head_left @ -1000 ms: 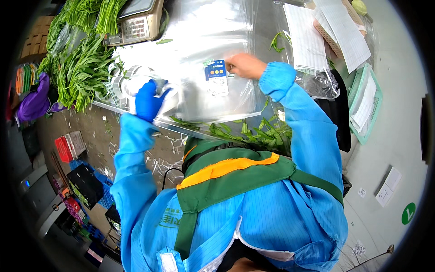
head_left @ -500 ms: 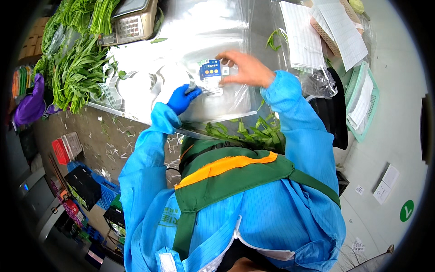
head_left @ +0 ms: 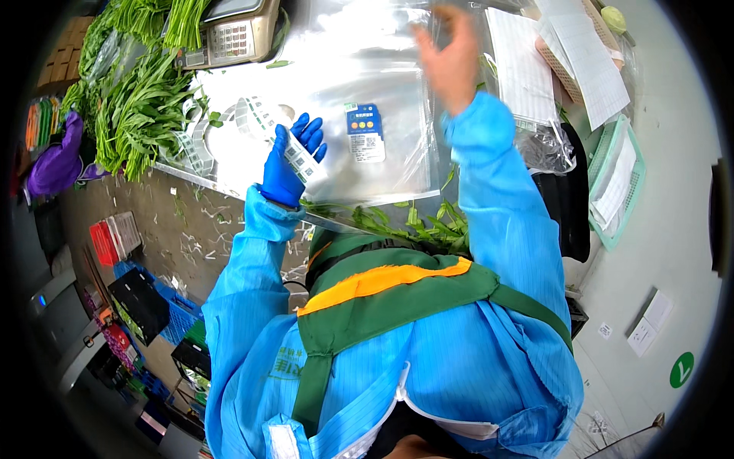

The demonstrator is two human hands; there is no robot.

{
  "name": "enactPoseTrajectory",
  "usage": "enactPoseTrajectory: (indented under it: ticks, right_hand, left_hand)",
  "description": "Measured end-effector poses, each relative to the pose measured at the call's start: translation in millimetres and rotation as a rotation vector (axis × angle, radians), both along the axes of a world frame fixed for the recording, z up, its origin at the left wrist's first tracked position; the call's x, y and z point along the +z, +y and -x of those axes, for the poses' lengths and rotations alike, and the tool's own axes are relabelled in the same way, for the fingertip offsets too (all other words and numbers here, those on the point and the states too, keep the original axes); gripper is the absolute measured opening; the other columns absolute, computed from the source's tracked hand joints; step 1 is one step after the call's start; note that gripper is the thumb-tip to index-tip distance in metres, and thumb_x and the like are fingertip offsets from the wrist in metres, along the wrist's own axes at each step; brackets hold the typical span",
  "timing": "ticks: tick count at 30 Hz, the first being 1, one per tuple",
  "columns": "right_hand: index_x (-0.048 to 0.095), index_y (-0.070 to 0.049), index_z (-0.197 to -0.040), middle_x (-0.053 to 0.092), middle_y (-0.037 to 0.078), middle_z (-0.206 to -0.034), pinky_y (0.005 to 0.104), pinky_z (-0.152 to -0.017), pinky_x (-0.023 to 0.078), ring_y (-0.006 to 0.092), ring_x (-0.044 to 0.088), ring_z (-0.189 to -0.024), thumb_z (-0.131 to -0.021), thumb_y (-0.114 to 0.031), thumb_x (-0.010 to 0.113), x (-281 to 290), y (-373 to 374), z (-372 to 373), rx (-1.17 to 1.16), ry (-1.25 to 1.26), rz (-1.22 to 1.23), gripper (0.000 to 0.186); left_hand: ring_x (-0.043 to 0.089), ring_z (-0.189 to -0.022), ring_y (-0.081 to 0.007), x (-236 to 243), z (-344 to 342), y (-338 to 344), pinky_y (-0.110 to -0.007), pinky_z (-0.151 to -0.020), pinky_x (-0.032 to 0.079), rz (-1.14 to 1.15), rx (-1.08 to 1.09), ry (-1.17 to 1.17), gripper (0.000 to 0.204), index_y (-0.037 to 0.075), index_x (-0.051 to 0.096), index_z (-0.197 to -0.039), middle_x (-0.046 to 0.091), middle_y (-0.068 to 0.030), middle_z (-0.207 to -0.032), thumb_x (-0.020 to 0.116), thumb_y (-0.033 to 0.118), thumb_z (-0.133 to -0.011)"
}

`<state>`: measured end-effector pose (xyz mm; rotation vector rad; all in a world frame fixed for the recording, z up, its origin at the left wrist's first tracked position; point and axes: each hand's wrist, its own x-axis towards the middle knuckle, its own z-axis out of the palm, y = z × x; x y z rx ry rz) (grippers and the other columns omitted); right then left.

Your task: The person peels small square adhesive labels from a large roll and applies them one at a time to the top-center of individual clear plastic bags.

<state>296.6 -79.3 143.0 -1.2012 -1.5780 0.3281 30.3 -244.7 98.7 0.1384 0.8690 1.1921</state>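
My left hand (head_left: 287,167), in a blue glove, is turned palm up near the table's front edge. A strip of printed labels (head_left: 303,162) runs across its palm, held between thumb and fingers. Its backing trails in loops (head_left: 200,149) over the white surface to the left. Beside that hand lies a stack of clear plastic bags (head_left: 405,164), the top one bearing a blue and white label (head_left: 367,134) with a small green-edged sticker at its corner. My bare right hand (head_left: 451,61), blurred by motion, is raised over the stack's far right side, thumb apart from the fingers, nothing visible between them.
Leafy green vegetables (head_left: 141,115) are heaped at the left beside a scale (head_left: 233,38). Paper sheets (head_left: 524,69) and a pale green basket (head_left: 618,183) are on the right. Loose leaves (head_left: 413,226) lie along the near edge. Crates (head_left: 180,314) stand on the littered floor.
My right hand has left the blue and white label and moved up and away to the right. My left hand has turned palm up and drawn back slightly, lifting the label strip.
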Motion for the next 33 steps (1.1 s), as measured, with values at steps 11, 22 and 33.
enactPoseTrajectory:
  ticks: [11, 22, 33]
  right_hand:
    - [0.064, -0.001, -0.103, 0.066, 0.013, -0.093, 0.0332, -0.077, 0.050, 0.0228, 0.064, -0.085, -0.081, -0.006, 0.066, -38, -149, 74, 0.898, 0.161, 0.672, 0.023]
    - [0.064, -0.001, -0.098, 0.068, 0.011, -0.089, 0.0303, -0.072, 0.051, 0.0177, 0.064, -0.079, -0.087, -0.012, 0.061, -46, -85, -6, 0.743, -0.125, 0.820, 0.016]
    - [0.060, -0.008, -0.100, 0.064, 0.015, -0.095, 0.0453, -0.075, 0.048, 0.0345, 0.061, -0.090, -0.078, -0.016, 0.068, -103, -50, 0, 0.540, -0.811, 0.228, 0.025]
  left_hand:
    - [0.047, -0.123, -0.0289, -13, -21, -12, -0.042, -0.106, 0.037, 0.070, -0.128, -0.062, 0.061, 0.002, 0.035, -0.140, 0.044, -0.0186, -0.138, 0.035, 0.047, -0.099]
    - [0.055, -0.069, -0.0087, 28, 59, 4, -0.023, -0.065, 0.045, 0.068, 0.086, 0.995, 0.027, 0.002, 0.069, -0.102, 0.069, -0.0035, -0.090, 0.066, 0.025, -0.089]
    - [0.064, -0.082, -0.0204, -104, -18, -25, -0.031, -0.075, 0.051, -0.342, -0.679, 1.146, 0.025, 0.005, 0.068, -0.104, 0.066, -0.0076, -0.092, 0.071, 0.013, -0.080]
